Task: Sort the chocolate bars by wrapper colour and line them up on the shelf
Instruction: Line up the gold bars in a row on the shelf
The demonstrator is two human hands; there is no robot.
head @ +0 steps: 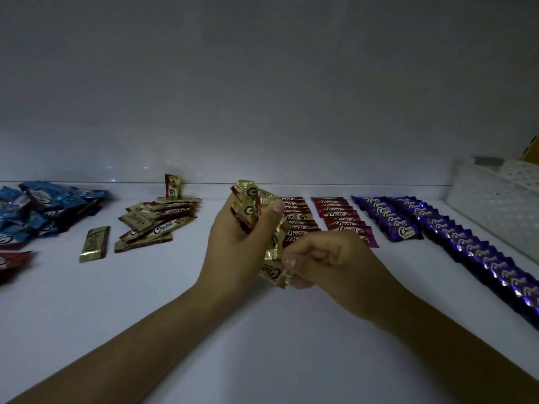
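Observation:
My left hand grips a bunch of gold-wrapped chocolate bars above the white shelf. My right hand pinches the lower end of one gold bar hanging from that bunch. Behind the hands lie two rows of red bars, partly hidden by the hands. To the right run two rows of purple bars. A loose heap of gold bars lies left of centre, with one single gold bar beside it. Blue bars are heaped at far left.
A white perforated basket stands at the back right against the wall. A red wrapper lies at the left edge. One gold bar leans upright against the back wall.

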